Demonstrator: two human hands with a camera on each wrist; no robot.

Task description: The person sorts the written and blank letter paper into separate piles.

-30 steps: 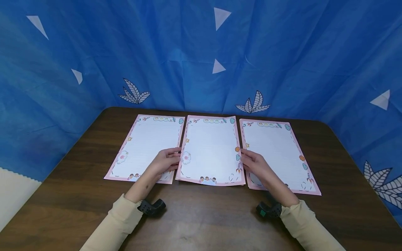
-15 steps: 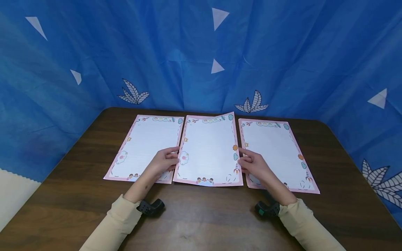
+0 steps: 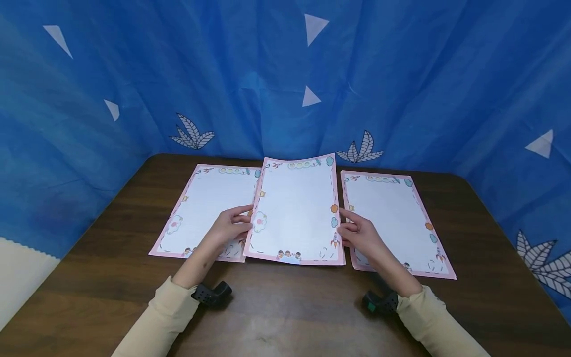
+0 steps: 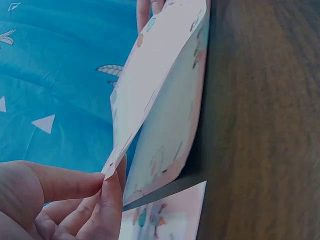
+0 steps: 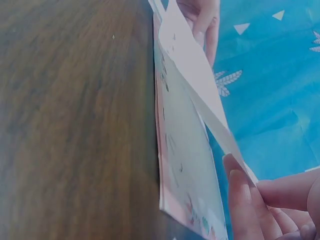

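Note:
A sheet of paper point(image 3: 294, 213) with a pink border and cartoon drawings is held at its two long sides, raised over the middle of the table. My left hand point(image 3: 226, 228) pinches its left edge; in the left wrist view the thumb point(image 4: 75, 182) lies on top and the fingers underneath. On the right edge, my right hand point(image 3: 361, 232) pinches the same way, with the thumb point(image 5: 290, 190) showing in the right wrist view. Below the raised sheet lies matching paper point(image 4: 165, 135), with a gap between them. The raised sheet bows slightly, its far edge curved.
Similar bordered paper lies on each side: a left sheet point(image 3: 214, 193), partly under my left hand, and a right stack point(image 3: 388, 213), partly under my right hand. The brown wooden table point(image 3: 285, 312) meets a blue patterned cloth point(image 3: 250, 99) at the back.
The middle sheet has come up off the paper below, its far edge rising first on the right, then on the left. Both hands have shifted slightly left with it.

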